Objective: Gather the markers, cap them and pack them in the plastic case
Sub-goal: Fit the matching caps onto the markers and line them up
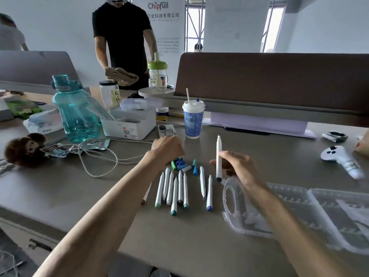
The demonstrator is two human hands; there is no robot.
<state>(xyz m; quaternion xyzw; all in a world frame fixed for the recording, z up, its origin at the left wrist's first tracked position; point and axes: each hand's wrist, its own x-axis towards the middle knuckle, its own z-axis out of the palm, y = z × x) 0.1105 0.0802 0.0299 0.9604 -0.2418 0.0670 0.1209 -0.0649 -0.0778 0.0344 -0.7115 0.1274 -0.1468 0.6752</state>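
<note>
While I am watching, right hand: gripping a marker upright.
Left hand: curling over caps; grip I cannot tell.
Markers: lying uncapped beside caps.
Case: lying open, right of markers.

Right hand gripping upright marker, left hand over caps

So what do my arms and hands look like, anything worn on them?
The left hand and right hand wear no gloves; no watch, bracelet or ring shows. The left forearm and right forearm are bare, with no sleeves in view.
</note>
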